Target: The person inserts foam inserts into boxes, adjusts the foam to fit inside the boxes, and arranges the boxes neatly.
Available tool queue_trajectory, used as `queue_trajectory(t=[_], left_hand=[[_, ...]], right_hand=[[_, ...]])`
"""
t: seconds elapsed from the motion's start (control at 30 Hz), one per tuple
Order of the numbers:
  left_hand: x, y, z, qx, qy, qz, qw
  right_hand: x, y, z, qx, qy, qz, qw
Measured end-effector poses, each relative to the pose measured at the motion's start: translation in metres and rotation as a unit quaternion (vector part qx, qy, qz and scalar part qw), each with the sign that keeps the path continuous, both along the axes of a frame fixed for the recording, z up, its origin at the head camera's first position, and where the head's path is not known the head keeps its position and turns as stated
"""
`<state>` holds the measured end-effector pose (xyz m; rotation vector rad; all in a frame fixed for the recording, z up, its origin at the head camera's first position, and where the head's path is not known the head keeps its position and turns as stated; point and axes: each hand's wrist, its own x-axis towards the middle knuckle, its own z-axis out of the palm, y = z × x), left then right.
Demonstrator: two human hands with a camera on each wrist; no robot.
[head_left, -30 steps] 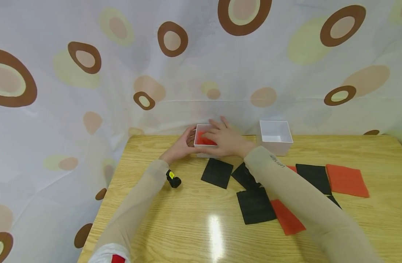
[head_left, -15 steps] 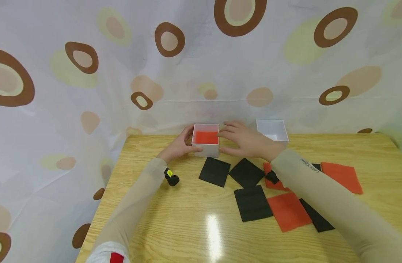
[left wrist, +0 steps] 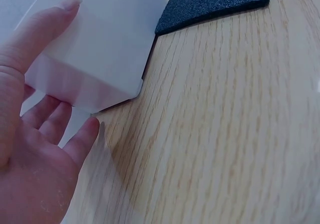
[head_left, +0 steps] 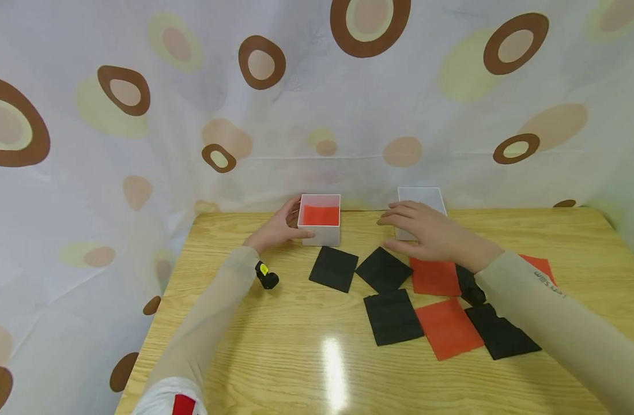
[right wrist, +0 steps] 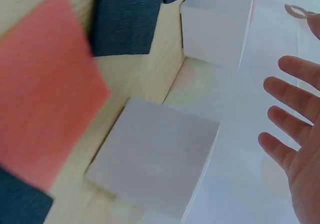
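My left hand holds a white square box at its left side, thumb on the front wall and fingers round the side. In the left wrist view the thumb presses the box's smooth wall near a table-level corner. A red felt square lies inside this box. My right hand is in the air with fingers spread and nothing in it. It overlaps a second white box in the head view, hiding much of that box. In the right wrist view the fingers stand apart from this box.
Several black felt squares and red felt squares lie on the wooden table, mostly at centre and right, some edge to edge. A patterned curtain hangs right behind both boxes. A black wrist camera sits at the left wrist.
My right hand has come out of the left box and moved right, over in front of the second box. The left hand keeps its hold on the left box.
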<state>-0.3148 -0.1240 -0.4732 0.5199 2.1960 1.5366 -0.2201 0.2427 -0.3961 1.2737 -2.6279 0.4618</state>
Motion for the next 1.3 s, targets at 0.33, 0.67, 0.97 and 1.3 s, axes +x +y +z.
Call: queue_trajectory(t=[0.33,0.67,0.97,1.3], left_hand=[[0.0,0.0,-0.001,0.0,-0.004,0.005,1.0],[0.0,0.001,-0.001,-0.002,-0.01,0.009,0.9999],[0.0,0.001,-0.002,0.004,-0.013,0.004,0.9999],[0.002,0.002,-0.001,0.006,-0.01,0.006,0.9999]], right_hand=[[0.038,0.042,-0.014,0.006,-0.008,-0.03,0.999],[0.082,0.079,-0.044,0.01,-0.037,-0.064,0.997],[0.115,0.097,-0.071,0.028,-0.027,-0.074,0.996],[0.128,0.109,-0.084,0.037,-0.017,-0.038,0.998]])
